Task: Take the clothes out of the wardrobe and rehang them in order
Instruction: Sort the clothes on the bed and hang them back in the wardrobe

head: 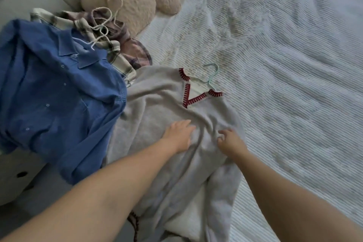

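Three garments out on the striped white bed (284, 65), rehang pending: left hand (179, 136) flat on grey red-trimmed V-neck sweater (157, 108), right hand (230, 140) pinching its fabric

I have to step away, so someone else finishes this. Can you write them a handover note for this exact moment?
Left hand: flat on the grey sweater, fingers straight.
Right hand: fingers curled, pinching the sweater's fabric.
On the bed: grey sweater on its pale green hanger; blue shirt and plaid shirts piled to the left, on white hangers.
Done: these clothes are out of the wardrobe.
Left: sort them and rehang in order. The wardrobe is out of view.
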